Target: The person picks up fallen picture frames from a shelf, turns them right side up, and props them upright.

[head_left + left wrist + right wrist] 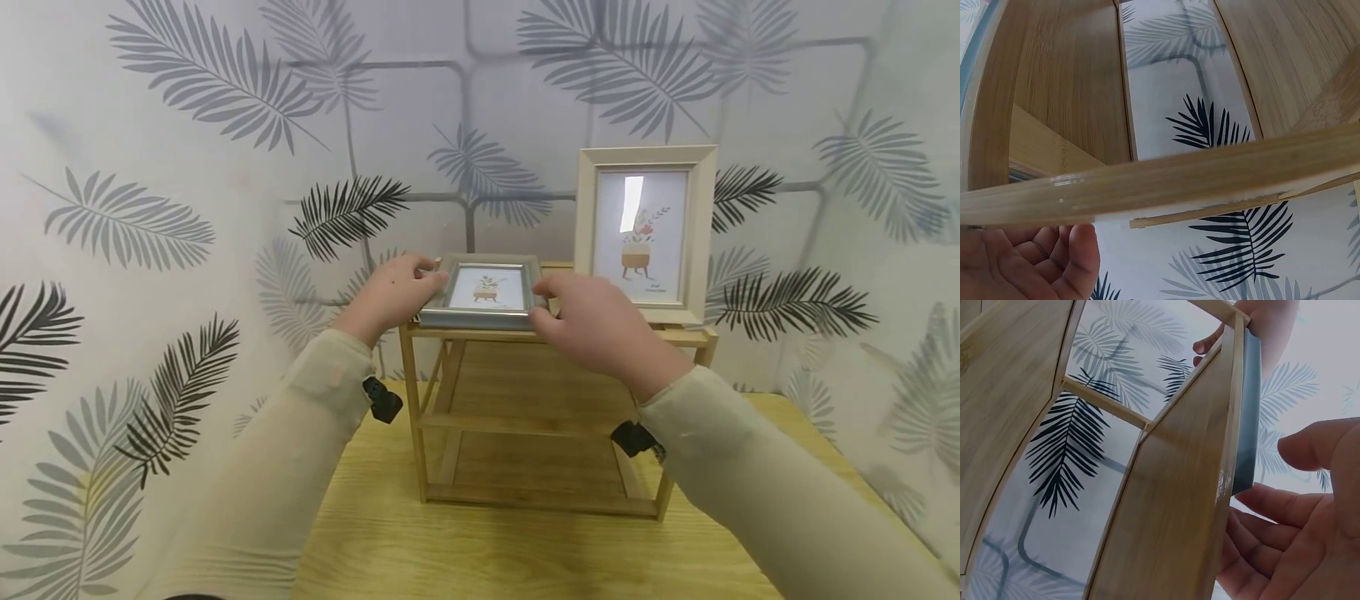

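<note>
A grey picture frame (491,319) lies on its back at the left of a wooden rack's top (553,267); its picture faces up. My left hand (393,292) holds its left edge, thumb along the side. At the right edge, my right hand (592,321) has bent fingers and thumb around the near corner. In the right wrist view, the frame's edge (1249,419) rises past the shelf, and the index fingertip of my right hand (1300,519) meets its corner. Low in the left wrist view, my left hand (1035,265) shows curled fingers behind a rail.
A larger cream picture frame (587,225) stands upright on the rack's right side, just beyond my right hand. Lower shelves (540,465) sit beneath the top. The rack stands on a yellow wood-grain table (525,550), with a leaf-patterned wall (247,192) behind it.
</note>
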### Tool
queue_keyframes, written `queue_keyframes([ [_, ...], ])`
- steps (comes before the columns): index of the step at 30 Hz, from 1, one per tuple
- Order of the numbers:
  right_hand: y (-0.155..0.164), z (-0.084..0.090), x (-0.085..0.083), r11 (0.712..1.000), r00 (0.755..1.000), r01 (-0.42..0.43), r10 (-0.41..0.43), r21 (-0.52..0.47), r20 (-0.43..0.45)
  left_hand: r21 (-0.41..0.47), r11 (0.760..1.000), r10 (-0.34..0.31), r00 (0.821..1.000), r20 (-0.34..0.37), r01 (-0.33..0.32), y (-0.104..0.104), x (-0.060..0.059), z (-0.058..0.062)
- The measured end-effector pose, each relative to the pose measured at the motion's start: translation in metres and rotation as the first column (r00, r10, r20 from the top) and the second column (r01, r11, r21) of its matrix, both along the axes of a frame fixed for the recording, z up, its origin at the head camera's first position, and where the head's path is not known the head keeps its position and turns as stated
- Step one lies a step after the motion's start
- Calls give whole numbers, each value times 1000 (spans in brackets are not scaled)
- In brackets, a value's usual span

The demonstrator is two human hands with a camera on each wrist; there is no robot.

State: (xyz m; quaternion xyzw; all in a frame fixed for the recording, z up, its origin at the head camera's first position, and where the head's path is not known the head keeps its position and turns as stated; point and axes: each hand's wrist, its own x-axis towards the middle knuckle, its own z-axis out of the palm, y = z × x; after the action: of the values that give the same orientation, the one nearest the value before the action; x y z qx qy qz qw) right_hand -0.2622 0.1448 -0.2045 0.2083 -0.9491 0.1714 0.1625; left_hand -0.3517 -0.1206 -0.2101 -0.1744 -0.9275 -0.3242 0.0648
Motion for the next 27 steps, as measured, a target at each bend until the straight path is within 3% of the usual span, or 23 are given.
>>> queue_keyframes([
  [10,-12,5,-2,992,999,37,-33,122,-36,-19,999,-29,999,25,30,0,-2,4],
  [16,-18,9,-2,979,996,89,-91,181,6,-59,997,-40,999,24,41,3,-2,6],
  [27,-27,23,-6,964,987,118,-140,240,79,-76,997,-25,996,89,32,2,1,8],
])
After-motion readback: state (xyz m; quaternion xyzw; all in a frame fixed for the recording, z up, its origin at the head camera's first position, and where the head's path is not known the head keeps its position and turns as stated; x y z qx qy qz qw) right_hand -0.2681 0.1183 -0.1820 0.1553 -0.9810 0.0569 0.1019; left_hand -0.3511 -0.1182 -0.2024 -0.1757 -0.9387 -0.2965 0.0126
